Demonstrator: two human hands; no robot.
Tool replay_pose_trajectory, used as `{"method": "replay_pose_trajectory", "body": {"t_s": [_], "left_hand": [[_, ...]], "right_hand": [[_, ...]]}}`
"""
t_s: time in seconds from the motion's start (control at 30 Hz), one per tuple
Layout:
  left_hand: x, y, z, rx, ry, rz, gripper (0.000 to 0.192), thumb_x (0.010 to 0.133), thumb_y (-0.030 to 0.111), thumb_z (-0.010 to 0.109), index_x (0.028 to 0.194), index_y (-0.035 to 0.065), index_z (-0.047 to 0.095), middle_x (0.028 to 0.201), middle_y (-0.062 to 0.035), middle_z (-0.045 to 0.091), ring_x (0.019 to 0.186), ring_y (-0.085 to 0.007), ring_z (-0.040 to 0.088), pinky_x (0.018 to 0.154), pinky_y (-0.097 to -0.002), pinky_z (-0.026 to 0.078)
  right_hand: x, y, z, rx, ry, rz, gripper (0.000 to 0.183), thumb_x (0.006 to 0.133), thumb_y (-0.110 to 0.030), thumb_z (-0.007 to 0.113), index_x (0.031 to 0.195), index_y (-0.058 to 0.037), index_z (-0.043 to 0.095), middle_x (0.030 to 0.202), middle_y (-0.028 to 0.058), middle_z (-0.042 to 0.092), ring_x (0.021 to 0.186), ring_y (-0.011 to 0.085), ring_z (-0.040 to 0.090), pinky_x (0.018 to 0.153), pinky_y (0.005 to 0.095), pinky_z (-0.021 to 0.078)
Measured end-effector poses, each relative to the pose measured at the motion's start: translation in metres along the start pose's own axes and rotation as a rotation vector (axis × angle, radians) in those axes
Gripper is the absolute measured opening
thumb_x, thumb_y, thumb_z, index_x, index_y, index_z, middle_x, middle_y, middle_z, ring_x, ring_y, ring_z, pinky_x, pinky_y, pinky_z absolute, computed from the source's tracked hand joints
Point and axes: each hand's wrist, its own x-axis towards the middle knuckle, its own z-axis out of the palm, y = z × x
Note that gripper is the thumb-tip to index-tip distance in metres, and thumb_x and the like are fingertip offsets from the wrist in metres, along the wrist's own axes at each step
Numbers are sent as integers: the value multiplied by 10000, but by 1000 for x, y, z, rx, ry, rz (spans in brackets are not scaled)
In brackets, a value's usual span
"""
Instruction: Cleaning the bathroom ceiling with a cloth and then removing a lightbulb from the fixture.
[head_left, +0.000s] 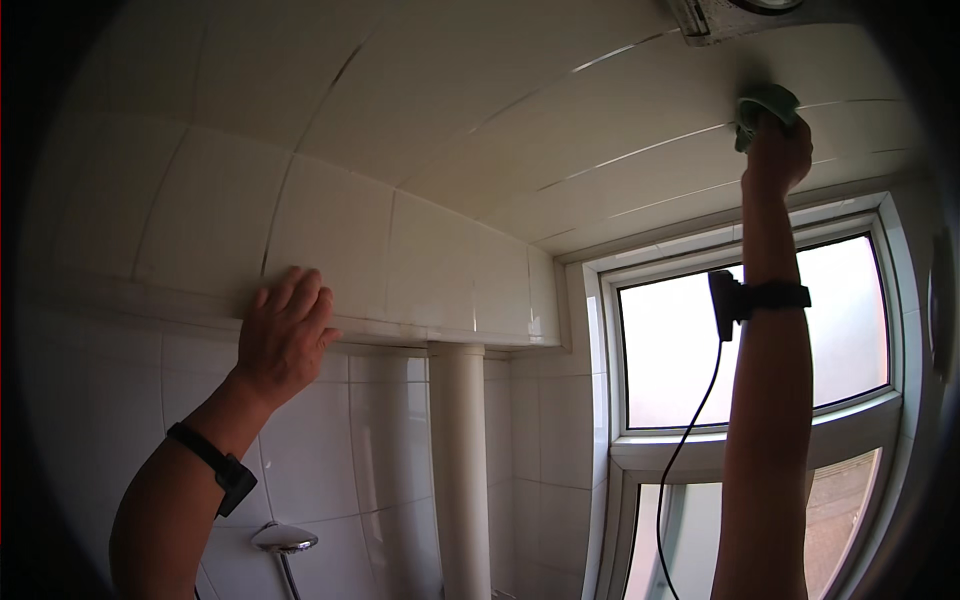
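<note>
My right hand (781, 156) is raised to the panelled ceiling (480, 82) at the upper right. It grips a bunched green cloth (766, 109) that appears pressed against the ceiling panels. Lower and to the left, my left hand (285, 326) holds no object. Its fingers lie against the bottom edge of a boxed-in ledge (337, 240) faced with pale panels, just under the ceiling. The fingertips point upward, and the palm is hidden from view.
A frosted window (675, 360) in a white frame stands behind my right forearm. A vertical white pipe (459, 465) runs below the ledge, beside a chrome shower head (285, 538). A ceiling fixture (720, 19) is at top right. A black cable (671, 469) hangs from my right wrist strap.
</note>
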Motion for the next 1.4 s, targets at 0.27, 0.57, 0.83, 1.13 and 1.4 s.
{"method": "replay_pose_trajectory", "body": {"t_s": [0.27, 0.57, 0.83, 1.13, 1.4], "left_hand": [[1, 3, -2, 7, 4, -19, 535, 880, 237, 850, 1323, 48, 617, 1492, -149, 570, 1436, -376, 535, 1071, -540, 435], [8, 0, 1, -4, 13, 16, 541, 876, 230, 856, 1319, 55, 600, 1489, -164, 565, 1435, -375, 537, 1082, -547, 449], [6, 2, 2, 15, 4, 30, 552, 880, 234, 847, 1341, 55, 601, 1487, -139, 560, 1411, -355, 544, 1064, -518, 434], [0, 1, -6, 34, 51, 18, 527, 863, 235, 845, 1309, 47, 635, 1449, -128, 609, 1406, -344, 558, 1050, -504, 436], [6, 2, 1, 97, 80, 68, 511, 872, 270, 853, 1295, 61, 659, 1443, -121, 620, 1394, -326, 565, 1059, -484, 437]], "right_hand": [[-177, -49, 57, 283, -144, -113, 212, 906, -65, 743, 1118, -66, 735, 1113, 127, 686, 1130, 346, 674, 994, 453, 544], [-278, -63, 61, 315, -511, -66, 328, 815, -15, 810, 1110, -144, 753, 1212, 115, 671, 1122, 366, 699, 942, 469, 578], [-17, 48, 16, 11, -87, 27, 406, 981, -348, 703, 1268, -61, 732, 1242, 170, 706, 1163, 363, 679, 1049, 509, 541], [-197, -2, 70, 155, -115, -36, 274, 933, -85, 728, 1205, -59, 723, 1224, 160, 663, 1176, 384, 660, 1051, 484, 539], [-377, -68, 82, 370, -578, 232, 303, 835, 26, 719, 1114, -88, 746, 1197, 154, 670, 1174, 374, 669, 1018, 454, 541]]}}
